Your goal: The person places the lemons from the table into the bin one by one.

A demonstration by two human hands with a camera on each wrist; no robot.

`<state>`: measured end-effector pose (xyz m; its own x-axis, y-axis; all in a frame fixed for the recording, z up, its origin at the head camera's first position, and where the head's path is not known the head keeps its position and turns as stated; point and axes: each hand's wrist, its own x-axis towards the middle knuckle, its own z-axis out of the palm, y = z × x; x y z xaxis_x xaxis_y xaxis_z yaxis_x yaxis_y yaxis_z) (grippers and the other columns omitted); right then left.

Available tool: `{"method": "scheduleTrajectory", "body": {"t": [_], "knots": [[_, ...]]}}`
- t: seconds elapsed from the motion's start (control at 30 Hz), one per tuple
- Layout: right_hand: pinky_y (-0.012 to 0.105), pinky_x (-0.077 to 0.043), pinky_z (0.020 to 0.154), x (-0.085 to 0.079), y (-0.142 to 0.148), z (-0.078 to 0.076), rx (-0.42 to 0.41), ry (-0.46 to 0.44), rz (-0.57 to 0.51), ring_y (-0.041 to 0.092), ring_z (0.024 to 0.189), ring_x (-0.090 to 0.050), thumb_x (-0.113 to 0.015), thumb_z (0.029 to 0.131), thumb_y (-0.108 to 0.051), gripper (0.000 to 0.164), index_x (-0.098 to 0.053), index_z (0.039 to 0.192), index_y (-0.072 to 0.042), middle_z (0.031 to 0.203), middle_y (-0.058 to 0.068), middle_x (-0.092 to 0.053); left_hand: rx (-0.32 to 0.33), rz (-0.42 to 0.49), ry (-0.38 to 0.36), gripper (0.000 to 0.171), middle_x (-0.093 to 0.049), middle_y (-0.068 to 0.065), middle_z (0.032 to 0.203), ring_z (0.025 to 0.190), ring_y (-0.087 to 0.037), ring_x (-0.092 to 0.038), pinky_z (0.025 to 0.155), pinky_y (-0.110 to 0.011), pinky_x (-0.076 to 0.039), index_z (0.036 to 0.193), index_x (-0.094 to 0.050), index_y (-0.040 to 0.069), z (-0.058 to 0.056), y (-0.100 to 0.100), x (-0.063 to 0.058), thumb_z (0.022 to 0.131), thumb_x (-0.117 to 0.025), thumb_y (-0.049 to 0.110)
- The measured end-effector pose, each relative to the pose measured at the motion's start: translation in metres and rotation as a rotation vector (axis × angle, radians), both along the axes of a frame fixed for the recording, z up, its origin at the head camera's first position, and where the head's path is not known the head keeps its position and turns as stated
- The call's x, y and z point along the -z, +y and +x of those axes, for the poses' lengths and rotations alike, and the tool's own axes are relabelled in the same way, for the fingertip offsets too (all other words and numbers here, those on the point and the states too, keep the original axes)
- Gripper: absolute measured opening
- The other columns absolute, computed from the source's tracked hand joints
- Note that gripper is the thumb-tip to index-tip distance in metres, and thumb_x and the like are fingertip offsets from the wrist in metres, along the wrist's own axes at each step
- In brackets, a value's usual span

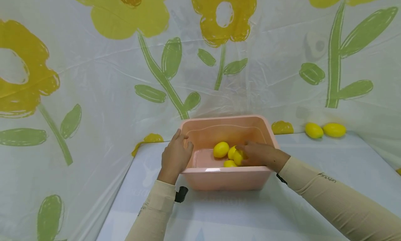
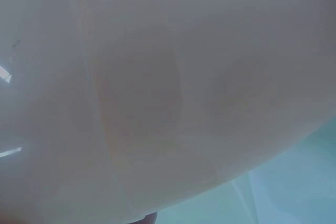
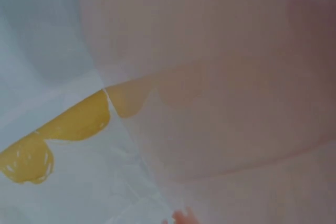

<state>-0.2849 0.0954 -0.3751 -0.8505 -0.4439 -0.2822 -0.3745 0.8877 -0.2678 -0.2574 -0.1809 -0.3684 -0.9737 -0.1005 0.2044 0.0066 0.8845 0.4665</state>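
Observation:
A pink plastic basin (image 1: 223, 180) stands on the table with several yellow lemons (image 1: 221, 149) inside. My left hand (image 1: 177, 153) holds the basin's left rim, thumb toward the inside and fingers along the outer side. Reaching over the right rim, my right hand (image 1: 255, 154) is inside the basin with its fingers around a lemon (image 1: 238, 158). Other lemons lie right beside that one, partly hidden by it and the front wall. In the left wrist view the basin wall (image 2: 142, 93) fills most of the picture; the right wrist view looks through the translucent basin wall (image 3: 220, 114).
Two more lemons, one (image 1: 314, 130) beside the other (image 1: 334, 129), lie at the table's back right edge. A white sheet with printed flowers (image 1: 266, 77) hangs behind and to the left. The table (image 1: 297, 213) has a pale cover.

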Motion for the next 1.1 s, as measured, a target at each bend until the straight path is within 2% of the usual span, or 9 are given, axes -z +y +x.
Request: {"method": "scheduleTrajectory", "body": {"t": [0.1, 0.23, 0.33, 0.43, 0.53, 0.67, 0.73, 0.93, 1.1], "knots": [[0.048, -0.055, 0.094, -0.001, -0.001, 0.0, 0.001, 0.111, -0.061, 0.024, 0.101, -0.062, -0.068, 0.094, -0.029, 0.053, -0.053, 0.143, -0.016, 0.132, 0.012, -0.058, 0.002, -0.002, 0.001, 0.043, -0.039, -0.007, 0.16, 0.086, -0.043, -0.07, 0.064, -0.045, -0.051, 0.13, -0.064, 0.014, 0.0, 0.0, 0.0, 0.098, -0.046, 0.036], [0.046, -0.054, 0.097, -0.003, -0.002, 0.002, 0.003, 0.373, -0.187, 0.029, 0.112, -0.062, -0.07, 0.091, -0.023, 0.044, -0.06, 0.133, -0.012, 0.131, 0.013, -0.062, 0.0, 0.007, -0.01, 0.044, -0.038, -0.006, 0.161, 0.064, -0.036, -0.065, 0.055, -0.038, -0.045, 0.131, -0.064, 0.014, 0.0, 0.0, 0.002, 0.098, -0.046, 0.036], [0.047, -0.055, 0.094, -0.007, 0.002, 0.008, 0.012, 0.563, -0.294, 0.031, 0.11, -0.063, -0.072, 0.089, -0.02, 0.037, -0.065, 0.124, -0.008, 0.125, 0.014, -0.065, -0.002, 0.009, -0.014, 0.043, -0.038, -0.005, 0.161, 0.062, -0.033, -0.063, 0.054, -0.035, -0.042, 0.131, -0.064, 0.014, 0.0, 0.0, 0.004, 0.098, -0.046, 0.036], [0.047, -0.056, 0.09, -0.012, 0.01, 0.017, 0.018, 0.695, -0.417, 0.03, 0.104, -0.063, -0.072, 0.088, -0.015, 0.029, -0.068, 0.115, -0.007, 0.119, 0.012, -0.067, -0.002, 0.0, -0.004, 0.043, -0.039, -0.006, 0.16, 0.071, -0.034, -0.067, 0.056, -0.034, -0.042, 0.13, -0.065, 0.014, -0.001, 0.0, 0.004, 0.098, -0.046, 0.036], [0.048, -0.055, 0.088, -0.013, 0.019, 0.026, 0.008, 0.799, -0.503, 0.029, 0.1, -0.062, -0.073, 0.086, -0.01, 0.024, -0.07, 0.11, -0.006, 0.111, 0.011, -0.068, 0.002, 0.004, -0.002, 0.044, -0.038, -0.006, 0.161, 0.064, -0.031, -0.063, 0.054, -0.034, -0.041, 0.131, -0.064, 0.014, -0.001, 0.0, 0.003, 0.097, -0.046, 0.036], [0.049, -0.053, 0.086, -0.011, 0.034, 0.033, 0.015, 0.883, -0.54, 0.028, 0.099, -0.06, -0.074, 0.084, -0.006, 0.025, -0.07, 0.109, -0.005, 0.107, 0.011, -0.068, 0.005, 0.002, -0.006, 0.045, -0.038, -0.006, 0.161, 0.059, -0.029, -0.06, 0.053, -0.033, -0.04, 0.132, -0.064, 0.015, -0.001, 0.0, 0.001, 0.098, -0.045, 0.037], [0.05, -0.053, 0.087, -0.01, 0.043, 0.037, 0.033, 0.893, -0.554, 0.029, 0.101, -0.059, -0.074, 0.084, -0.005, 0.027, -0.069, 0.111, -0.005, 0.108, 0.012, -0.067, 0.004, 0.002, -0.007, 0.044, -0.037, -0.006, 0.161, 0.065, -0.033, -0.063, 0.054, -0.035, -0.042, 0.132, -0.064, 0.015, -0.001, 0.0, 0.001, 0.098, -0.046, 0.037], [0.057, -0.046, 0.095, -0.004, 0.068, 0.047, 0.147, 0.831, -0.566, 0.033, 0.113, -0.053, -0.07, 0.089, -0.009, 0.028, -0.067, 0.116, -0.006, 0.119, 0.014, -0.062, 0.007, -0.004, -0.016, 0.045, -0.036, -0.007, 0.162, 0.091, -0.045, -0.069, 0.06, -0.04, -0.047, 0.133, -0.063, 0.015, -0.001, 0.0, 0.001, 0.098, -0.046, 0.037], [0.065, -0.044, 0.096, 0.003, 0.089, 0.055, 0.209, 0.796, -0.512, 0.039, 0.119, -0.05, -0.068, 0.091, -0.011, 0.029, -0.064, 0.119, -0.005, 0.125, 0.018, -0.06, 0.013, -0.005, -0.023, 0.046, -0.035, -0.007, 0.162, 0.092, -0.045, -0.069, 0.061, -0.041, -0.048, 0.134, -0.063, 0.014, -0.001, 0.001, -0.001, 0.098, -0.045, 0.038]]}}
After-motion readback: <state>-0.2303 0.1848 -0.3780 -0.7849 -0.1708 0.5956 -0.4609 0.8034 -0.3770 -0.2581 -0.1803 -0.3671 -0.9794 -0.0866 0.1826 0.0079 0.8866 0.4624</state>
